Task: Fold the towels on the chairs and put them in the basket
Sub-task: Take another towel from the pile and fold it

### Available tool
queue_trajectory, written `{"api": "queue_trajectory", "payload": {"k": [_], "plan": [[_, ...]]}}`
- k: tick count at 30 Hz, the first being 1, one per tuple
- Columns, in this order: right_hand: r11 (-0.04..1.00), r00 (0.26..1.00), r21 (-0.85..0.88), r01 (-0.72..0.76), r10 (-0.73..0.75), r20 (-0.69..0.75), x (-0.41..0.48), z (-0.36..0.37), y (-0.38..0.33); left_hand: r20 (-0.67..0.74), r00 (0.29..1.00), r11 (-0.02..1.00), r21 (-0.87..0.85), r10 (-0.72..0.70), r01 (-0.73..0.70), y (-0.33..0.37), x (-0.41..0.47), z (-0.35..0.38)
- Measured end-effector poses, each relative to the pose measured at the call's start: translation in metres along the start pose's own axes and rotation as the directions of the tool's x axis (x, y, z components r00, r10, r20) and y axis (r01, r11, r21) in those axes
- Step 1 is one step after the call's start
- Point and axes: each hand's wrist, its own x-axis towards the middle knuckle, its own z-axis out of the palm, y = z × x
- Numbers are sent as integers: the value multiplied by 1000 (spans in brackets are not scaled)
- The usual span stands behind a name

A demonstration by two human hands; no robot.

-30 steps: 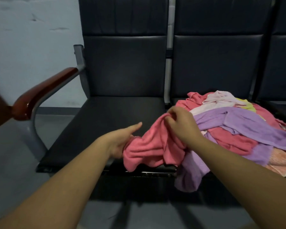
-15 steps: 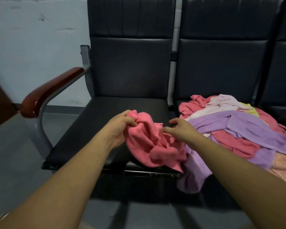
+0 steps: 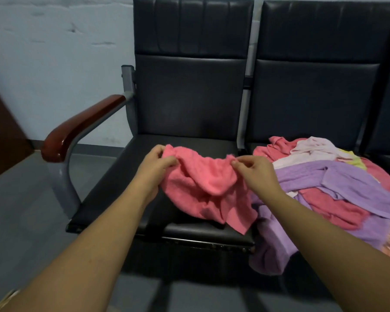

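Black chair seat (image 3: 122, 190), left hand (image 3: 154, 166) and right hand (image 3: 256, 171) each pinching pink towel's (image 3: 207, 188) upper edge, held apart

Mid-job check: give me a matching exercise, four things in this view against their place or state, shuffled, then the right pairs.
Things:
1. nearest pink towel
2. yellow towel
3. armrest
4. purple towel

Places or states:
A. draped down off the front of the pile
B. peeking out at the pile's far side
C. pinched by left hand and right hand over the seat
D. reddish-brown, left of the seat

Pairs: 1-C, 2-B, 3-D, 4-A
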Motion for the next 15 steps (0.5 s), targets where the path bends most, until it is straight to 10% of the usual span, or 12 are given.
{"api": "queue_trajectory", "payload": {"k": [3,5,7,9,15], "plan": [[906,983,389,-169,184,-2,6,-1,-15,21,996,825,-559,-88,84,14,6,-8],[678,915,630,-379,377,144,9,-1,-17,-109,989,818,-575,-101,20,10,15,-17],[281,781,762,-584,448,434,8,-3,-19,-189,982,962,-270,-13,-39,1,18,-26],[92,698,738,-668,422,579,8,-6,-19,-132,986,995,31,97,-94,-10,18,-36],[71,625,640,-765,322,712,13,0,-10,-85,932,709,674,351,-206,-13,18,-43]]}}
